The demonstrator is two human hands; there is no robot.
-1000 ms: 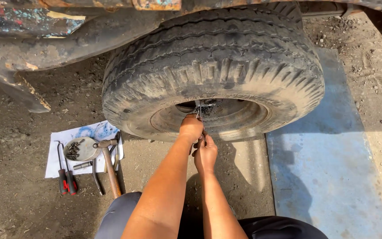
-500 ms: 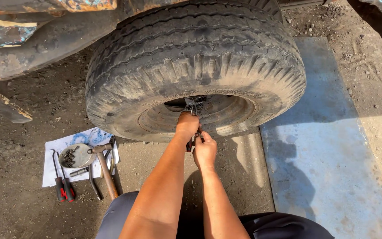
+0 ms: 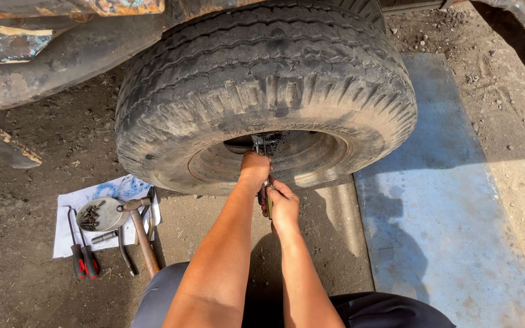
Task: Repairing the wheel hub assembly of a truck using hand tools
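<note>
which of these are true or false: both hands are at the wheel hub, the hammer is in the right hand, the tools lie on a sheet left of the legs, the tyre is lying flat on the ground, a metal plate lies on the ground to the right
1. Both hands are at the wheel hub. True: the left hand and the right hand are together at the hub opening of the tyre.
2. The hammer is in the right hand. False: the hammer lies on the ground.
3. The tools lie on a sheet left of the legs. True: they lie on or beside the white sheet, with a small dish of parts.
4. The tyre is lying flat. False: it stands upright under the vehicle.
5. A metal plate lies to the right. True: the grey plate.
</note>
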